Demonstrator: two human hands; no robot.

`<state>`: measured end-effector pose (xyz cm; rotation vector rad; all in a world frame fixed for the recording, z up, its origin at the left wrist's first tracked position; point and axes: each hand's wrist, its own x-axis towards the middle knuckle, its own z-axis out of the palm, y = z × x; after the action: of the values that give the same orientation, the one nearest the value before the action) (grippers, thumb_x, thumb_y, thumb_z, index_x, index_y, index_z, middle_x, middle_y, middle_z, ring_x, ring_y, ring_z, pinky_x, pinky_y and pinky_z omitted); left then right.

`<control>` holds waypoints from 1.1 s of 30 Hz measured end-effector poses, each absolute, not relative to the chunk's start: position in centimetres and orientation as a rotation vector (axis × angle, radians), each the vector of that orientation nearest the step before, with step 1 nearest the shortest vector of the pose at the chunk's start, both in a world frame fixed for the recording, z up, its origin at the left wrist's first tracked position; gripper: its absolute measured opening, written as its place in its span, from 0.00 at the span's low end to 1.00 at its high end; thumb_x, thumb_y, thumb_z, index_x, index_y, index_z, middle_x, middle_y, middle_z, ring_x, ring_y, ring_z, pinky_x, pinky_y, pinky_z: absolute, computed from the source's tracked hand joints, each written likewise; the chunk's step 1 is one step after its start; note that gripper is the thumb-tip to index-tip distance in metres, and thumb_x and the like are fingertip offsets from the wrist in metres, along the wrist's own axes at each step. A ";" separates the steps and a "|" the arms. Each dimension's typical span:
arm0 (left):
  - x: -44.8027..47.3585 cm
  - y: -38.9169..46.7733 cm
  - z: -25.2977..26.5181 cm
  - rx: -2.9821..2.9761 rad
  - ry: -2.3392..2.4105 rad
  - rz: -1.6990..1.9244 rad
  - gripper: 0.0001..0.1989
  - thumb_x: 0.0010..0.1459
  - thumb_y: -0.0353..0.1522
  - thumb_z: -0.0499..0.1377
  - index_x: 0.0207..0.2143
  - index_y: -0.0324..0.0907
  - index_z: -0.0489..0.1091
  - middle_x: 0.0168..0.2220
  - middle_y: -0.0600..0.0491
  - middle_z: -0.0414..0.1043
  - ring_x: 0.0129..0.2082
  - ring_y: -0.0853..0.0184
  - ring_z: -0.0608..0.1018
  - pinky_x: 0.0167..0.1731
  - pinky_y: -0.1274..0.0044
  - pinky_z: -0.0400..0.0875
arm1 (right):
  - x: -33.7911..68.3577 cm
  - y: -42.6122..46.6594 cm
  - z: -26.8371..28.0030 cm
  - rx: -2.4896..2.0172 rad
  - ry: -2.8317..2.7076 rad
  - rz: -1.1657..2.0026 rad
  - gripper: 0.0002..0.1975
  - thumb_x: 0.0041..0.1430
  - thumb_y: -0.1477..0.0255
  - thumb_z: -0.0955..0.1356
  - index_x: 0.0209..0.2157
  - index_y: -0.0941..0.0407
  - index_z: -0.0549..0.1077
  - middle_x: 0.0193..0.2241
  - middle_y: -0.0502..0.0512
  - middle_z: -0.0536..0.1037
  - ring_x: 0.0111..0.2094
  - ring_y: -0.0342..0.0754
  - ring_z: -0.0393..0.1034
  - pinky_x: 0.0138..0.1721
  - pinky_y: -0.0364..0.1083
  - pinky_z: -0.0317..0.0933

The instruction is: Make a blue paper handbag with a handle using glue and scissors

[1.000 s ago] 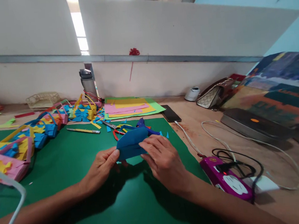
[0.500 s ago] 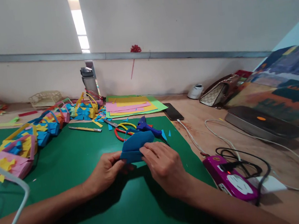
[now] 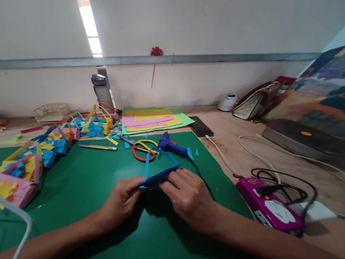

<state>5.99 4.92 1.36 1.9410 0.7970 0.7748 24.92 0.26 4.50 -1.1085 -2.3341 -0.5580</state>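
Observation:
A blue paper basket (image 3: 157,178) with a thin strip handle hangs over the green mat (image 3: 89,251), tilted so that it shows mostly edge-on. My left hand (image 3: 121,199) pinches its left end between thumb and fingers. At its right end my right hand (image 3: 187,193) is closed on it, the fingers over the near side. Just beyond the handle lie scissors (image 3: 144,151) with red and yellow grips. Beside them rests a blue glue gun (image 3: 171,144), its cord running toward my right hand.
Finished-looking paper baskets (image 3: 21,176) line the left. A cutter knife (image 3: 97,147) and stacked coloured paper (image 3: 150,125) lie farther back. At right are a phone (image 3: 201,126), a purple power strip (image 3: 269,205) and loose cables. A white bent tube (image 3: 18,213) crosses the lower left.
The blue paper basket has tipped from showing its broad face to nearly edge-on, and its strip handle now stands out. Both hands keep their hold; the view has shifted slightly.

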 end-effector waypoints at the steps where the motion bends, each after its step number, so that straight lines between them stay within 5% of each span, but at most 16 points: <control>1: 6.0 4.9 1.4 1.931 0.795 0.774 0.13 0.58 0.34 0.52 0.37 0.40 0.75 0.30 0.52 0.74 0.32 0.66 0.72 0.35 0.78 0.66 | 24.9 0.2 4.5 -1.094 -2.337 -0.559 0.18 0.61 0.79 0.55 0.26 0.57 0.72 0.22 0.55 0.70 0.26 0.47 0.59 0.28 0.47 0.53; 16: 6.1 4.4 1.6 1.880 0.701 0.752 0.18 0.57 0.28 0.53 0.50 0.40 0.69 0.43 0.49 0.74 0.40 0.64 0.74 0.43 0.76 0.67 | 24.3 -0.2 3.2 -1.078 -2.416 -0.398 0.13 0.60 0.80 0.57 0.33 0.60 0.72 0.28 0.57 0.76 0.30 0.49 0.67 0.33 0.47 0.58; 25: 5.2 4.5 1.8 1.880 0.562 0.716 0.26 0.53 0.33 0.59 0.56 0.42 0.62 0.56 0.47 0.65 0.56 0.58 0.66 0.56 0.71 0.57 | 24.6 0.0 3.3 -1.075 -2.359 -0.220 0.12 0.52 0.84 0.58 0.30 0.56 0.68 0.23 0.52 0.73 0.23 0.46 0.63 0.24 0.44 0.53; 33: 5.0 5.6 1.7 1.596 0.368 0.657 0.31 0.51 0.41 0.60 0.55 0.38 0.62 0.50 0.46 0.68 0.46 0.57 0.71 0.46 0.71 0.65 | 24.1 0.1 3.3 -0.930 -2.359 -0.263 0.13 0.52 0.85 0.56 0.24 0.58 0.66 0.22 0.55 0.69 0.25 0.47 0.60 0.28 0.44 0.54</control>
<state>5.00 5.56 1.70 1.5957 0.3678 0.6567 24.05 0.11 3.32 -0.9302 -2.3593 -0.2635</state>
